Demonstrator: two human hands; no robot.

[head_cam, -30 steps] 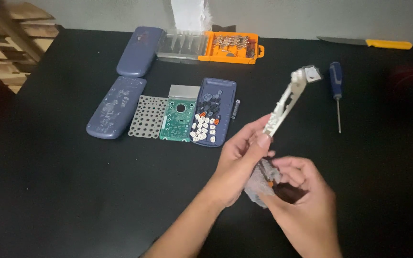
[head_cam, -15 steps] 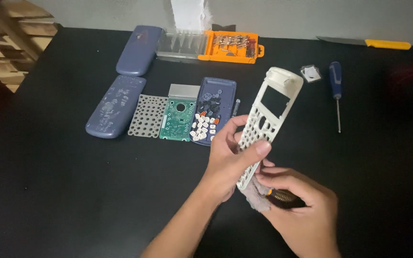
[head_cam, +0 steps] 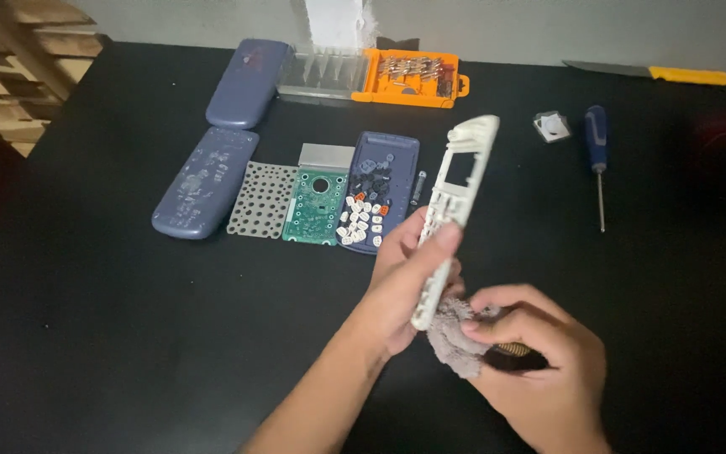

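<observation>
We hold the white keypad frame [head_cam: 454,214] in our left hand [head_cam: 409,282], lifted off the black desk [head_cam: 86,336] a little right of centre. The grip is closed on the frame's lower half, thumb along the edge facing us and the other fingers behind it. The frame stands nearly on edge, its long axis running from near and slightly left up to far and right, with the window end farthest from us. Our right hand [head_cam: 544,374] sits near and to the right, closed around a grey cloth [head_cam: 457,336] and a dark object we cannot make out. The cloth touches the frame's near end, so the frame reaches up and away from that hand's grip, leaning slightly left of it.

Farther left on the desk lie two blue shell halves [head_cam: 220,134], a grey perforated key mat [head_cam: 262,199], a green circuit board [head_cam: 317,208] and a blue tray of loose keys [head_cam: 376,197]. An orange bit case [head_cam: 413,77] sits at the far edge. A blue-handled screwdriver [head_cam: 598,160] lies well apart to the right, beside a small clear part [head_cam: 552,126], with a yellow-handled knife [head_cam: 657,74] beyond.
</observation>
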